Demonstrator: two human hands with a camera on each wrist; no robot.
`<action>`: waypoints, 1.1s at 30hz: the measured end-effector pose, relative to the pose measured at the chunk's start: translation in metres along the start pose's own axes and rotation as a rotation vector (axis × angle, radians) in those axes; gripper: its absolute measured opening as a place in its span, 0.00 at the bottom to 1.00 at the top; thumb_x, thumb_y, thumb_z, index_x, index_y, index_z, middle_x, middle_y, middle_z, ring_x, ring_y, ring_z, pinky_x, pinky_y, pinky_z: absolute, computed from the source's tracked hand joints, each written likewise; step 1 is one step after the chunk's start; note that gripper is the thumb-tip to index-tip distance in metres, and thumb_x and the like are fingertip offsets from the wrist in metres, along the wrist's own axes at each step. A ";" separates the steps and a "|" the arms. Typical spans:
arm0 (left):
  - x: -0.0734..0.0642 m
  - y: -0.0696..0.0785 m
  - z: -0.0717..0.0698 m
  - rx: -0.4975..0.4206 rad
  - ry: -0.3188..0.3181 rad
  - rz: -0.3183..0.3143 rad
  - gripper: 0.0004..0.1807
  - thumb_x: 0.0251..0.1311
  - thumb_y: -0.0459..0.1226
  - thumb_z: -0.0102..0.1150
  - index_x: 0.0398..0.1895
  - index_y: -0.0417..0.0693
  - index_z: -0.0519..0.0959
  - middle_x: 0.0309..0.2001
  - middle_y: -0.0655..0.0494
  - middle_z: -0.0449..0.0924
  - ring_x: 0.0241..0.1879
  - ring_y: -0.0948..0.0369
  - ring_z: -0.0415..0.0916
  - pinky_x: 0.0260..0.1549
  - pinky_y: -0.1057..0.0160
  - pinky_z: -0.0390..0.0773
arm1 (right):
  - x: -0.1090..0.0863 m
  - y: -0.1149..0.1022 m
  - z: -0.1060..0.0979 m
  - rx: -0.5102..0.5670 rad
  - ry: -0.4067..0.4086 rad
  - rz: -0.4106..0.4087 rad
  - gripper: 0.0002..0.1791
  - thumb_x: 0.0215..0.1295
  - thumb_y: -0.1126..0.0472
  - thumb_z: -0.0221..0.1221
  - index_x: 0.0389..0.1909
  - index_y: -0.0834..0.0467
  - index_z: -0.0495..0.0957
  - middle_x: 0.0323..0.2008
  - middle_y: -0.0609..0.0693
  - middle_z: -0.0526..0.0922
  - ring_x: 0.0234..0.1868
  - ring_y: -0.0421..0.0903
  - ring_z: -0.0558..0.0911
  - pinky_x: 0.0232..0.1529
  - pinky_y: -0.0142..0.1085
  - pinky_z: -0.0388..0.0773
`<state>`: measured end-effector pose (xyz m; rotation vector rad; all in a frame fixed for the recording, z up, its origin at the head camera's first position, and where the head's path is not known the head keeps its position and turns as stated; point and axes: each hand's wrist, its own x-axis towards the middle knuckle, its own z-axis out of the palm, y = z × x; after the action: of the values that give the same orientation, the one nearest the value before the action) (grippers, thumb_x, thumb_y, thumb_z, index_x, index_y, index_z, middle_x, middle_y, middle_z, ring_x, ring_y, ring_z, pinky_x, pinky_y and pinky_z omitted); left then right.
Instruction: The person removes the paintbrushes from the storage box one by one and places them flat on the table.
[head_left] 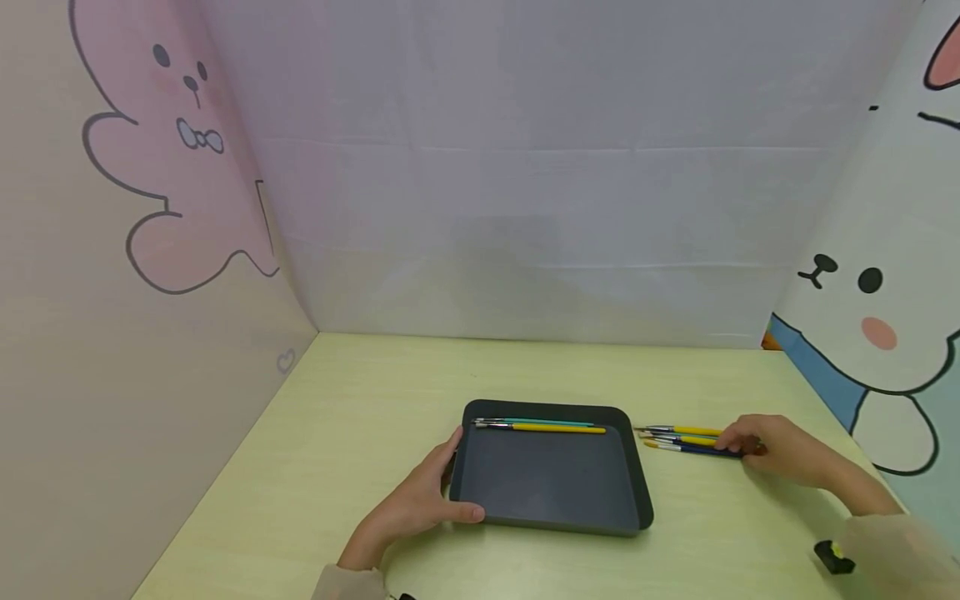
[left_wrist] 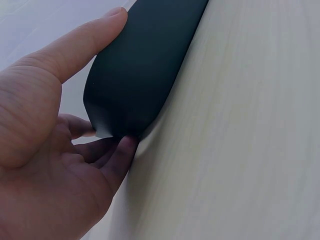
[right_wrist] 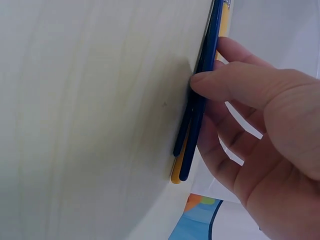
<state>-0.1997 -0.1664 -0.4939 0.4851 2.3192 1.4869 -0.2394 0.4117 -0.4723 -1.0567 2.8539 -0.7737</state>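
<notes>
A dark grey tray (head_left: 551, 479) lies on the table with a green paintbrush (head_left: 577, 422) and a yellow paintbrush (head_left: 558, 428) along its far side. My left hand (head_left: 420, 496) grips the tray's near left corner, thumb at the front rim and fingers along the left wall. Right of the tray, my right hand (head_left: 776, 448) holds the handle ends of several paintbrushes (head_left: 682, 437), yellow and dark blue, their bristles toward the tray. In the right wrist view the thumb presses a dark blue handle (right_wrist: 199, 117), with fingers on the far side of the bundle.
The pale yellow table (head_left: 352, 417) is bounded by a white sheet (head_left: 525, 250) at the back. Side panels with cartoon animals stand left and right. A small black object (head_left: 834, 557) shows by the right sleeve.
</notes>
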 end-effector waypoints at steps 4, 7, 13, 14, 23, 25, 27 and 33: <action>0.000 -0.001 0.000 0.002 -0.002 -0.001 0.72 0.53 0.50 0.84 0.89 0.49 0.38 0.85 0.45 0.45 0.80 0.49 0.57 0.74 0.41 0.60 | -0.001 0.001 0.001 0.004 0.013 0.000 0.24 0.50 0.83 0.71 0.43 0.56 0.86 0.37 0.41 0.85 0.35 0.31 0.77 0.31 0.31 0.77; 0.000 -0.002 -0.001 -0.002 -0.002 0.000 0.72 0.53 0.50 0.84 0.89 0.49 0.38 0.85 0.45 0.46 0.79 0.49 0.59 0.74 0.42 0.61 | -0.001 0.000 0.001 0.006 0.012 0.022 0.23 0.50 0.83 0.71 0.43 0.55 0.86 0.38 0.40 0.85 0.35 0.31 0.77 0.31 0.30 0.78; 0.000 -0.001 -0.001 0.000 0.001 -0.003 0.72 0.53 0.50 0.84 0.89 0.49 0.38 0.86 0.45 0.45 0.79 0.49 0.58 0.74 0.42 0.60 | 0.000 -0.003 -0.002 -0.014 -0.017 0.089 0.21 0.52 0.80 0.72 0.44 0.56 0.86 0.38 0.41 0.85 0.36 0.30 0.78 0.32 0.31 0.80; 0.000 -0.001 0.000 0.002 0.002 -0.005 0.72 0.53 0.50 0.84 0.89 0.49 0.38 0.86 0.45 0.45 0.80 0.49 0.57 0.74 0.41 0.60 | 0.001 -0.004 -0.003 -0.023 -0.025 0.108 0.21 0.52 0.79 0.72 0.44 0.56 0.86 0.39 0.41 0.85 0.36 0.30 0.78 0.33 0.32 0.80; 0.000 0.000 0.000 0.012 0.006 -0.006 0.72 0.53 0.50 0.84 0.89 0.49 0.39 0.86 0.45 0.45 0.81 0.46 0.54 0.75 0.39 0.58 | 0.014 -0.018 -0.010 -0.100 0.019 0.079 0.21 0.52 0.75 0.75 0.47 0.56 0.87 0.40 0.41 0.86 0.36 0.34 0.79 0.35 0.34 0.81; 0.000 0.000 0.000 0.012 0.007 -0.003 0.72 0.53 0.50 0.84 0.89 0.49 0.39 0.86 0.45 0.45 0.81 0.46 0.54 0.75 0.39 0.58 | 0.018 -0.022 -0.011 -0.091 0.033 0.041 0.21 0.54 0.76 0.74 0.48 0.57 0.87 0.40 0.42 0.86 0.36 0.38 0.81 0.34 0.33 0.81; 0.000 0.000 0.000 0.005 0.005 0.001 0.72 0.53 0.49 0.84 0.89 0.48 0.38 0.86 0.45 0.45 0.81 0.47 0.55 0.75 0.39 0.59 | 0.022 -0.026 -0.012 -0.078 0.040 0.017 0.21 0.56 0.75 0.74 0.50 0.58 0.86 0.41 0.44 0.87 0.36 0.40 0.82 0.33 0.33 0.82; -0.001 0.001 0.000 -0.009 -0.001 0.008 0.72 0.53 0.48 0.84 0.88 0.47 0.38 0.86 0.44 0.45 0.80 0.47 0.57 0.74 0.40 0.59 | 0.041 -0.045 -0.015 -0.084 0.032 0.000 0.24 0.57 0.71 0.76 0.55 0.59 0.85 0.46 0.52 0.86 0.40 0.40 0.83 0.34 0.33 0.83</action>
<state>-0.1989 -0.1661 -0.4932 0.4940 2.3108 1.5001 -0.2463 0.3637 -0.4323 -1.0623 2.9374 -0.6826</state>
